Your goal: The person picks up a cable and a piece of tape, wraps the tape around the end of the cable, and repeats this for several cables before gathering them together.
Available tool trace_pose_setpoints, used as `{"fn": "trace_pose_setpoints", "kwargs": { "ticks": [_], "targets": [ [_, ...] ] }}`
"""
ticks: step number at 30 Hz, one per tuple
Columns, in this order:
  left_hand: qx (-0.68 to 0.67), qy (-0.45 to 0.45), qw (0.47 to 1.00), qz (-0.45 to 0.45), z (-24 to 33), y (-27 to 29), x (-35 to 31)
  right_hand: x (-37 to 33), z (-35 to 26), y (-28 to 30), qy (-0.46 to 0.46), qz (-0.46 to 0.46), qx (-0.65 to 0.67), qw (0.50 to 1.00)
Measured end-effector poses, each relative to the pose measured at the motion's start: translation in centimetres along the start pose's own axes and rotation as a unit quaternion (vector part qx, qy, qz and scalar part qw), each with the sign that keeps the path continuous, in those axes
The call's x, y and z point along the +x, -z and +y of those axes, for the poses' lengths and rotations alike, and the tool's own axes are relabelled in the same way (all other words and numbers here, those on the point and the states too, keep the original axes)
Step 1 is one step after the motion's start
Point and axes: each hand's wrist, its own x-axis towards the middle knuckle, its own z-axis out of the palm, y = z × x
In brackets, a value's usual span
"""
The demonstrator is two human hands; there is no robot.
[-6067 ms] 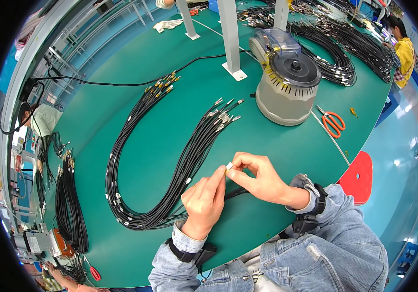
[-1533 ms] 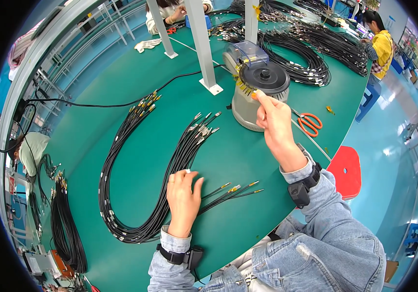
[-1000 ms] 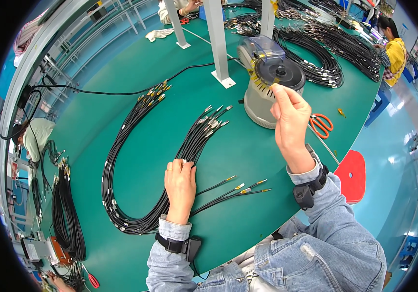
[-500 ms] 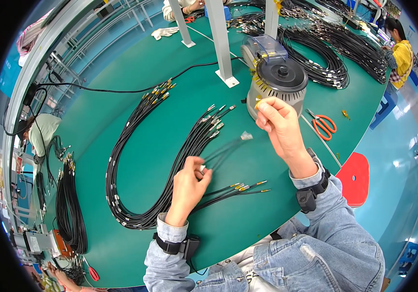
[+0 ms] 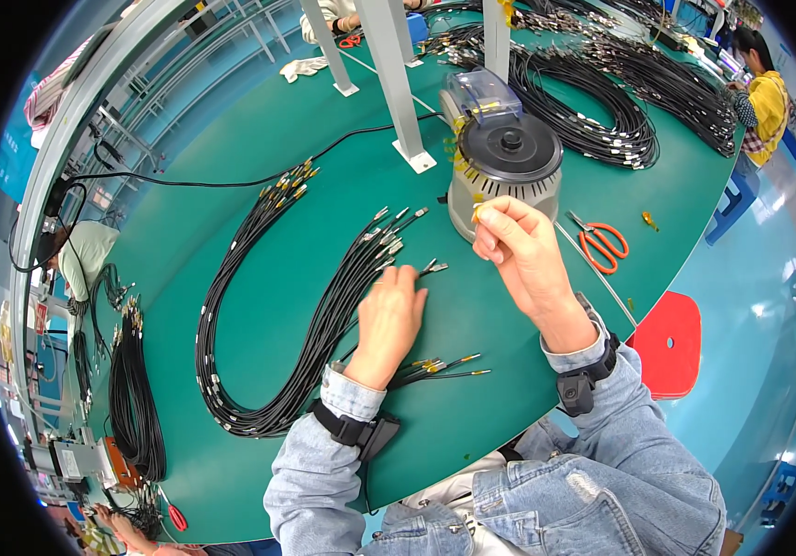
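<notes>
A U-shaped bundle of black cables (image 5: 222, 306) with metal connector tips lies on the green table. My left hand (image 5: 390, 320) is over its inner side, fingers curled and closed on a black cable (image 5: 433, 268) whose end pokes out past the fingertips. The back of the hand hides most of that grip. Raised in front of the tape dispenser (image 5: 509, 176), my right hand (image 5: 529, 255) pinches a small piece of amber tape (image 5: 477, 213) between thumb and forefinger. Several cable ends with yellow-wrapped tips (image 5: 444, 366) lie to the right of my left wrist.
Orange-handled snippers (image 5: 604, 247) and a tape scrap (image 5: 650, 221) lie right of the dispenser. Metal posts (image 5: 388, 83) rise from the table. More cable bundles (image 5: 592, 120) lie at the far right and another (image 5: 136, 389) at left. A red stool (image 5: 671, 347) stands beside the table. Co-workers sit around.
My left hand has moved up and right, turning over with the cable; the cable's end has come to rest near the bundle's tips. My right hand keeps its pinch; the view has shifted slightly.
</notes>
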Motion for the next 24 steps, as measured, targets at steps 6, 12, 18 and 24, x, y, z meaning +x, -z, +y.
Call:
{"fn": "trace_pose_setpoints", "kwargs": {
  "ticks": [6,12,18,24],
  "targets": [
    [0.073,0.049,0.996,-0.011,-1.6,0.3,-1.9,-0.3,-0.6,-0.2,-0.012,-0.010,0.005,1.000],
    [0.041,0.019,0.996,-0.073,-2.5,0.3,-1.0,-0.3,-0.1,-0.3,-0.018,-0.024,0.012,0.999],
    [0.004,-0.047,0.999,-0.022,-1.5,0.5,-0.5,-0.3,0.0,-0.3,-0.026,-0.019,0.010,0.999],
    [-0.083,-0.064,0.994,-0.016,0.2,-0.5,1.0,-0.4,0.4,-0.3,-0.029,-0.049,-0.008,0.998]
  ]
}}
